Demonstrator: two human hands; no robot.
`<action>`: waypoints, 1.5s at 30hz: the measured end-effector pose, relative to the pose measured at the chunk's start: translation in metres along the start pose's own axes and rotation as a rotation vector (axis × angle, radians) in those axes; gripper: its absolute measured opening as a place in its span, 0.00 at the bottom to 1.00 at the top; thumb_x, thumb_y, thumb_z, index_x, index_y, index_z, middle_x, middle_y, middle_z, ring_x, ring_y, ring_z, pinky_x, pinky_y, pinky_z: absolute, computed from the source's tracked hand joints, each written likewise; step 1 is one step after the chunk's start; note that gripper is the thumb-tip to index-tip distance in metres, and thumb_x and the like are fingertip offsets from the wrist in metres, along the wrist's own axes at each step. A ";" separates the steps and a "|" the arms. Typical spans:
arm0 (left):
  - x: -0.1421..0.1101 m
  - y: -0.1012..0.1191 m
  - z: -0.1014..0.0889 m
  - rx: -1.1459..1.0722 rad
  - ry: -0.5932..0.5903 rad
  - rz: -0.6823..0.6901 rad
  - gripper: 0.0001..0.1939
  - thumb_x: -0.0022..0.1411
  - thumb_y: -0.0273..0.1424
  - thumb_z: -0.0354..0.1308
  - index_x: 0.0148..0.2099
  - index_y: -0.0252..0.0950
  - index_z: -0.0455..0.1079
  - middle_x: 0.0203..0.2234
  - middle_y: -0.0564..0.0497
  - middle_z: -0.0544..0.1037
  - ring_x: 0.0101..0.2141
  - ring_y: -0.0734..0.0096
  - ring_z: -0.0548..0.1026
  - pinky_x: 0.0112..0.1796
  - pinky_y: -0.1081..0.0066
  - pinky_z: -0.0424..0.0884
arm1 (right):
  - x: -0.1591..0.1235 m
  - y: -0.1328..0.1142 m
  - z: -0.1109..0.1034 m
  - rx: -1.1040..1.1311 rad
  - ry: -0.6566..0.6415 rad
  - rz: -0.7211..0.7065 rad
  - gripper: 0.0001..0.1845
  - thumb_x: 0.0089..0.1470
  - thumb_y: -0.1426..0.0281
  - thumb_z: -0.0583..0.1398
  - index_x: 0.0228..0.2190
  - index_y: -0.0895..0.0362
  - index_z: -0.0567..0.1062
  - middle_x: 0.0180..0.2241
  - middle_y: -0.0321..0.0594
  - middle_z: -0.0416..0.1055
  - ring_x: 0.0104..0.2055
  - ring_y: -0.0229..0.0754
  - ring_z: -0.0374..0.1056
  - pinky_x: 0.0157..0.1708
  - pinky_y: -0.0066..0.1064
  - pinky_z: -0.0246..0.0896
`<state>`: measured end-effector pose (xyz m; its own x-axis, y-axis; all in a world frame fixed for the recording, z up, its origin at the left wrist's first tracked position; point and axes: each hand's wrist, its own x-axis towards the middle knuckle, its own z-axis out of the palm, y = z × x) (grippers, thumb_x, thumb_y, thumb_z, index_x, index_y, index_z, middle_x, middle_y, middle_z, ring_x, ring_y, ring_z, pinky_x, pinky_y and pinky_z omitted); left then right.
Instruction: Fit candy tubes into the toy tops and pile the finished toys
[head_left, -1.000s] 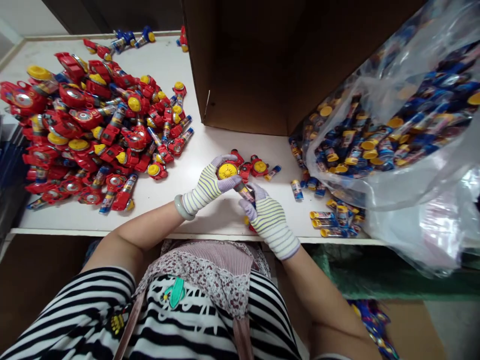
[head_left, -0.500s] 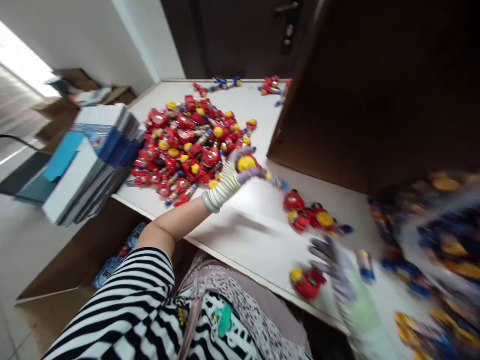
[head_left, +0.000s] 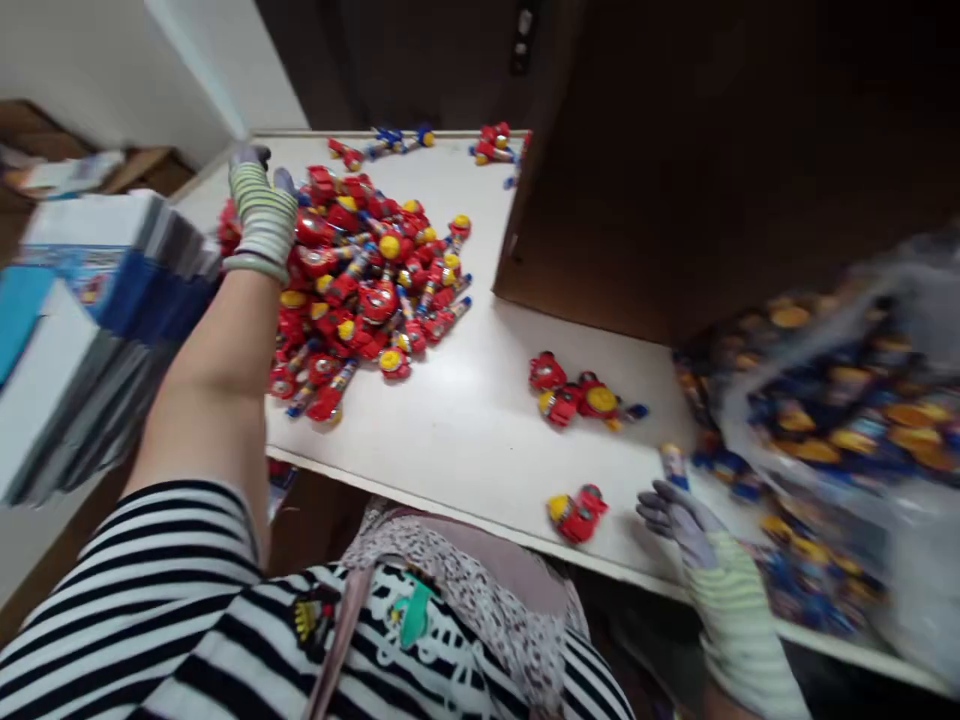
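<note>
My left hand (head_left: 260,205), in a striped knit glove with grey-purple fingers, reaches over the far left side of a heap of red toys (head_left: 375,290). Its thumb and fingers are apart, and nothing shows between them. These toys have yellow round parts, and several carry printed tubes with blue ends. On the right, my right hand (head_left: 705,550), gloved alike, hovers low over the table with fingers stretched out. Just beyond its fingers lies a small printed tube (head_left: 674,466) with a blue end. A single red toy (head_left: 577,513) lies left of that hand.
Three red toys (head_left: 576,390) lie mid-table (head_left: 465,420). A clear plastic bag (head_left: 757,420) of blue and yellow pieces sprawls at right. A brown cardboard box (head_left: 600,270) stands behind. Stacked flat cartons (head_left: 112,290) stand at left; a few toys lie along the back edge.
My left hand has gone from the heap's right side to its far left, and the yellow-and-red toy it held no longer shows in it. My right hand stays low near the tube. The view has shifted.
</note>
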<state>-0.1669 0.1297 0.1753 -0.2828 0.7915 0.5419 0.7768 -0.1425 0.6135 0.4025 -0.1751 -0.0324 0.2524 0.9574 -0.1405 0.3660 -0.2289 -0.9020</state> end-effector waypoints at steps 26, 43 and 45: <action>-0.281 0.125 0.144 -1.025 -1.044 -0.331 0.27 0.56 0.45 0.57 0.53 0.37 0.59 0.38 0.45 0.76 0.31 0.63 0.77 0.33 0.64 0.73 | 0.023 -0.041 0.022 -0.401 -0.074 -0.366 0.24 0.62 0.58 0.54 0.53 0.57 0.73 0.49 0.50 0.77 0.48 0.52 0.74 0.49 0.43 0.69; -0.303 0.159 0.131 -0.905 -0.919 -0.032 0.25 0.65 0.52 0.54 0.37 0.33 0.71 0.31 0.46 0.76 0.30 0.69 0.75 0.34 0.70 0.74 | -0.017 -0.078 0.082 -0.226 -0.245 -0.242 0.26 0.63 0.50 0.50 0.39 0.57 0.78 0.34 0.47 0.78 0.34 0.46 0.74 0.35 0.33 0.67; -0.302 0.159 0.129 -0.956 -0.975 -0.004 0.24 0.63 0.51 0.57 0.37 0.32 0.72 0.30 0.46 0.76 0.30 0.70 0.75 0.33 0.71 0.73 | -0.020 -0.079 0.085 0.041 -0.364 -0.096 0.30 0.62 0.46 0.48 0.33 0.56 0.76 0.23 0.40 0.72 0.24 0.40 0.67 0.27 0.30 0.62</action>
<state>0.1145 -0.0552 0.0356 0.5332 0.8304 0.1616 -0.0242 -0.1760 0.9841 0.2930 -0.1611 0.0068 -0.1188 0.9758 -0.1836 0.3350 -0.1347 -0.9325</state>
